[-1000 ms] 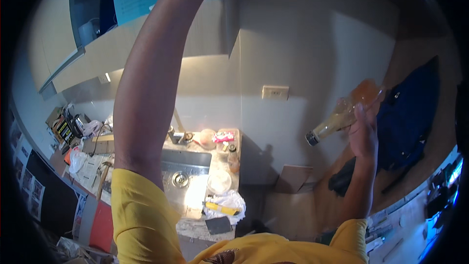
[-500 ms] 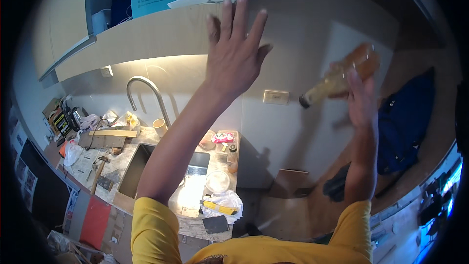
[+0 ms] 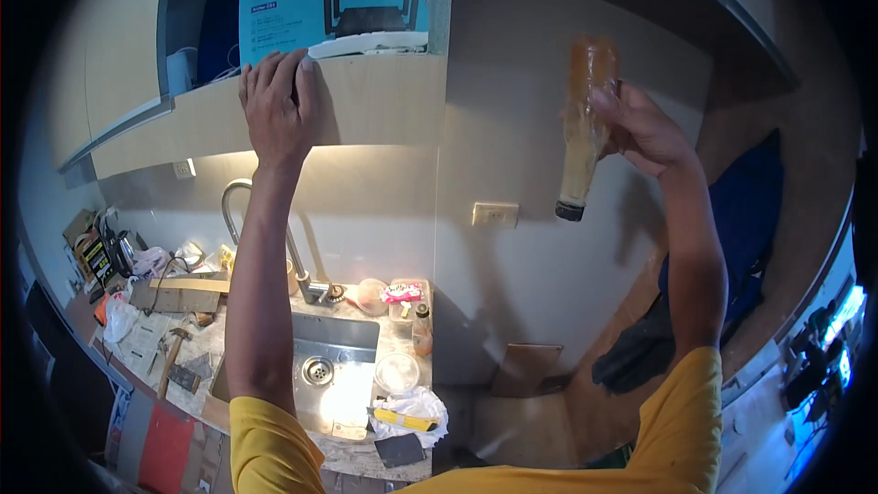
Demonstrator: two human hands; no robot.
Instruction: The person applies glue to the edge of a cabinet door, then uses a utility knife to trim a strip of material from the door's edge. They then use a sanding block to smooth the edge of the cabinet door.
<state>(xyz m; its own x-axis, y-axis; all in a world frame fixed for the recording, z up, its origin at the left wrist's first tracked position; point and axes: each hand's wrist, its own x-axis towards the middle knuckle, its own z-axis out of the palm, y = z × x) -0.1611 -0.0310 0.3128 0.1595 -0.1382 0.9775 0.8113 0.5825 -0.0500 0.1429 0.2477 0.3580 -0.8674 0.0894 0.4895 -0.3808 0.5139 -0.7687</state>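
My right hand (image 3: 640, 123) is wrapped round a clear bottle (image 3: 581, 146), held upside down and close to vertical in front of the wall. Its black cap points down; the upper end looks orange and the lower part pale yellow. My left hand (image 3: 282, 110) lies on the front board (image 3: 375, 96) of the wall cabinet, its fingers bent over the top edge. Just above those fingers, a blue router box (image 3: 293, 14) stands in the open cabinet, with a white flat object (image 3: 370, 44) before it on the ledge.
Below are a steel sink (image 3: 343, 334) and a curved tap (image 3: 297, 252), partly hidden by my left forearm. The cluttered counter holds a hammer (image 3: 171, 361), a yellow cutter (image 3: 404, 419) and a small bottle (image 3: 422, 329). Dark blue cloth (image 3: 732, 229) hangs at the right.
My left hand has moved left and down from mid-air onto the cabinet edge. The bottle in my right hand has swung from slanted to nearly vertical and shifted left.
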